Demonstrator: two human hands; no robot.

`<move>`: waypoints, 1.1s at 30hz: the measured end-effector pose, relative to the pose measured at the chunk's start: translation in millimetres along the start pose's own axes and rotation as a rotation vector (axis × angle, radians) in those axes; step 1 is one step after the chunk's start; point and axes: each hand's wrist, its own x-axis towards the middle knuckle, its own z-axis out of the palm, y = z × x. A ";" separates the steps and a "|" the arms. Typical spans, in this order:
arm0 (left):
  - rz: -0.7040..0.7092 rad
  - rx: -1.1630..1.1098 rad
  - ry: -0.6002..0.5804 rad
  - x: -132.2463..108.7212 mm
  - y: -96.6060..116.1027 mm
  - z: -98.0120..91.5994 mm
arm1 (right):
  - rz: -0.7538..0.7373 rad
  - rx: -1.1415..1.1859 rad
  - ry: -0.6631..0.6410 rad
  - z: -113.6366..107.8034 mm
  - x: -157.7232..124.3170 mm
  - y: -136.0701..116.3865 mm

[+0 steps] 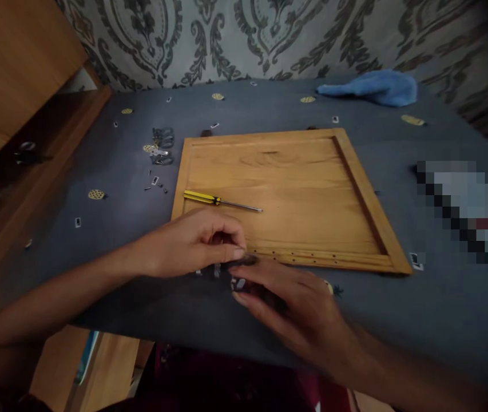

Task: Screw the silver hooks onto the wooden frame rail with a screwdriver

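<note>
My left hand (201,243) is closed in a pinch over the near left edge of a framed wooden panel (295,189); what its fingertips grip is hidden. Just right of it, my right hand (295,303) pinches a small dark part with a shiny metal piece (238,284), blurred and partly covered by the fingers. The fingertips of both hands nearly meet there. A row of small dark holes runs along the panel's near rail. Across the panel's left side lies a yellow and black screwdriver (222,200), its tip pointing right.
Left of the panel lie several dark metal fittings (163,147) and several loose screws (160,186) on the grey patterned tablecloth (132,229). A blue cloth (381,88) rests by the wall. Wooden shelving (33,166) borders the left; a pixelated object (471,200) is at the right.
</note>
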 end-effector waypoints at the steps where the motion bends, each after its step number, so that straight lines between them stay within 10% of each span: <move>1: 0.003 0.033 0.008 1.2 -1.2 1.7 | 0.055 0.060 -0.006 1.8 0.1 -0.4; 9: 0.031 0.292 0.087 -5.4 -11.7 -2.6 | 0.482 0.543 -0.136 1.9 6.6 -0.7; 33: 0.099 0.698 0.098 -15.1 -10.4 25.6 | 0.637 0.684 -0.300 -1.6 16.2 7.7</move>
